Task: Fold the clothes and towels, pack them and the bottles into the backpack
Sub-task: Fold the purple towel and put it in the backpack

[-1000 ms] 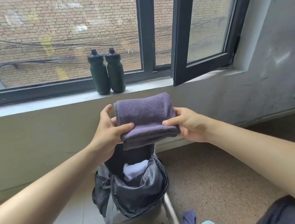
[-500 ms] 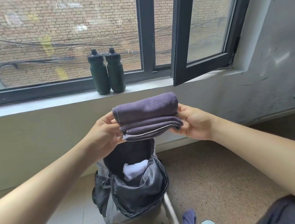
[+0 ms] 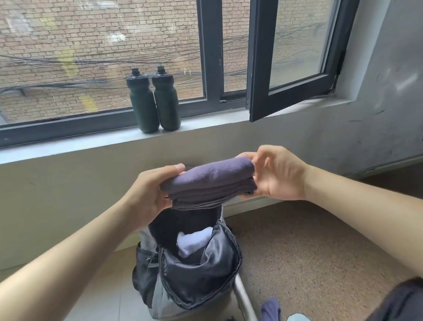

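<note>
A folded towel [image 3: 210, 183] of purplish grey is held flat in the air between both hands, right above the open mouth of the backpack [image 3: 215, 270]. The left hand [image 3: 148, 198] grips the towel's left end, thumb lying over the top and fingers tucked underneath. The right hand [image 3: 279, 176] grips the right end, fingers curled over the top edge and palm turned toward the camera.

The backpack stands upright on the floor [image 3: 315, 248] against the wall below the window, its main compartment unzipped and its front panel sagging toward the near side. A white cloth [image 3: 193, 240] already lies inside it (what kind of garment cannot be told).

On the windowsill [image 3: 51, 148], farther off, stand two dark green sports bottles, the left bottle [image 3: 143, 105] just beside the right bottle [image 3: 166, 101], both upright with caps on. To their right a window sash [image 3: 298, 86] swings open into the room. At the near edge lies a crumpled blue garment [image 3: 270, 314].
</note>
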### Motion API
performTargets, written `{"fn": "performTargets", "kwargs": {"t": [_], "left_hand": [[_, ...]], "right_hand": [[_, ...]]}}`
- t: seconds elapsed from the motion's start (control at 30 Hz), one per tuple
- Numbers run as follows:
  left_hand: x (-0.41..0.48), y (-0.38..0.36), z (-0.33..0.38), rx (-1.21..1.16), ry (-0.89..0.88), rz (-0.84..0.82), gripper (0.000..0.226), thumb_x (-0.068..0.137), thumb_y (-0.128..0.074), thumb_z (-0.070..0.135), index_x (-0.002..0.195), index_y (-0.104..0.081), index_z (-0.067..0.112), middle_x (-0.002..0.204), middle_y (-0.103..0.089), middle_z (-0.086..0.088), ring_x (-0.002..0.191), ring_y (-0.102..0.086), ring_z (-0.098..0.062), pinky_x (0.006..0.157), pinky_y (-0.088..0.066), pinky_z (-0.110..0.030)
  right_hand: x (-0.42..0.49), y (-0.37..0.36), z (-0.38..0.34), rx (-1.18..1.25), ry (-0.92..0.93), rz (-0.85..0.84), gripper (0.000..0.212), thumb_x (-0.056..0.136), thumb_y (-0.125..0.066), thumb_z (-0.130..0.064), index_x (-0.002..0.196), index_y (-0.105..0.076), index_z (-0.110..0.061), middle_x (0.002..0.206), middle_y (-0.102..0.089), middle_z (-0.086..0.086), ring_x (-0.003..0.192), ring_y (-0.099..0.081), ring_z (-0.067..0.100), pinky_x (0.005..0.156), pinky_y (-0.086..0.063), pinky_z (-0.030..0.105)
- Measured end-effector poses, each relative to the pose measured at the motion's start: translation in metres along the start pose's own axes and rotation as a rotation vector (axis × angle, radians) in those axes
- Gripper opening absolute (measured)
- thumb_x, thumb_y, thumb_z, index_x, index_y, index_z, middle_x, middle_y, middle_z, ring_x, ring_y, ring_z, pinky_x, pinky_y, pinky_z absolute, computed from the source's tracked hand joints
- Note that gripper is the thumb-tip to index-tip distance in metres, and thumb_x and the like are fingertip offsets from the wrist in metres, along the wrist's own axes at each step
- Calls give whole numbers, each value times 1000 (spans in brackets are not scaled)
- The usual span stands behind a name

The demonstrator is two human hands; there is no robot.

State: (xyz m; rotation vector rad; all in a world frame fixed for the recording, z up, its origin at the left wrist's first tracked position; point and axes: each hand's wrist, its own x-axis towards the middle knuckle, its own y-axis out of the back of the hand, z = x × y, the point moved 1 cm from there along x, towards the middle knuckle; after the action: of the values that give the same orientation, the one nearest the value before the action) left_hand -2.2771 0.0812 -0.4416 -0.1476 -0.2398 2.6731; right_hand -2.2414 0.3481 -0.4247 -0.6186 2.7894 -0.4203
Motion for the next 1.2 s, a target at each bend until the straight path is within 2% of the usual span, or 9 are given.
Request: {"fn": "performTargets", "kwargs": {"t": [0.13,0.3,0.4,0.47,0.57,0.67,0.8,1.03,1.2], "left_hand": [[3,6,-9,89,-40,-25,38,52,-93,27,71,-64,11,71,-62,-2,58,-58,-9,55,-51,-19],[2,3,-10,113,-62,2,42,60,-87,-6,90,-62,9,77,-66,-3,61,-64,-11,58,-56,-20],[1,4,-11,241,-12,8,57,56,-88,4,106,-61,12,99,-70,-9,74,-68,-16,61,-59,-27],[2,7,-13,410,39,-41,71,50,-92,20,117,-68,21,118,-72,-6,96,-71,-16,81,-62,-35],[0,0,-17,580,116,-203,68,58,-91,48,119,-74,24,120,-75,-2,117,-68,-18,110,-48,-43],[-5,-13,-19,631,150,-267,58,67,-86,51,115,-76,21,112,-79,-2,107,-73,-17,97,-52,-32],[-9,-20,-22,594,187,-294,39,78,-86,35,114,-78,22,109,-79,-4,105,-75,-22,90,-57,-29],[-9,-12,-36,543,208,-295,38,80,-89,19,114,-76,13,114,-76,-16,111,-72,-33,103,-55,-46],[-6,-2,-36,446,210,-251,36,80,-87,25,112,-77,11,113,-77,-17,106,-73,-32,97,-57,-41]], "right_hand": [[5,-2,7,-183,-41,54,35,89,-69,-44,91,-57,-11,95,-59,8,86,-62,24,72,-56,40],[9,-3,13,-286,63,88,25,85,-72,5,85,-54,-13,85,-56,11,71,-62,21,59,-56,33],[9,-2,14,-380,75,124,31,76,-77,7,85,-56,-14,94,-55,13,81,-59,26,61,-54,28],[9,-4,16,-464,89,129,30,69,-77,4,83,-58,-15,91,-52,12,82,-50,28,60,-48,27],[7,-10,19,-576,119,59,28,69,-74,4,83,-59,-14,94,-51,16,84,-45,29,71,-40,37],[6,-21,20,-657,131,-32,28,70,-74,6,85,-61,-14,108,-55,36,91,-55,30,81,-47,46],[6,-28,21,-668,133,-53,30,71,-75,6,93,-62,-10,122,-53,39,98,-60,33,92,-52,61],[6,-18,23,-701,165,109,28,77,-74,14,98,-61,0,108,-61,30,90,-64,24,80,-56,38],[5,-9,25,-668,161,141,24,81,-75,10,98,-64,-4,102,-64,11,87,-65,18,75,-56,28]]}}
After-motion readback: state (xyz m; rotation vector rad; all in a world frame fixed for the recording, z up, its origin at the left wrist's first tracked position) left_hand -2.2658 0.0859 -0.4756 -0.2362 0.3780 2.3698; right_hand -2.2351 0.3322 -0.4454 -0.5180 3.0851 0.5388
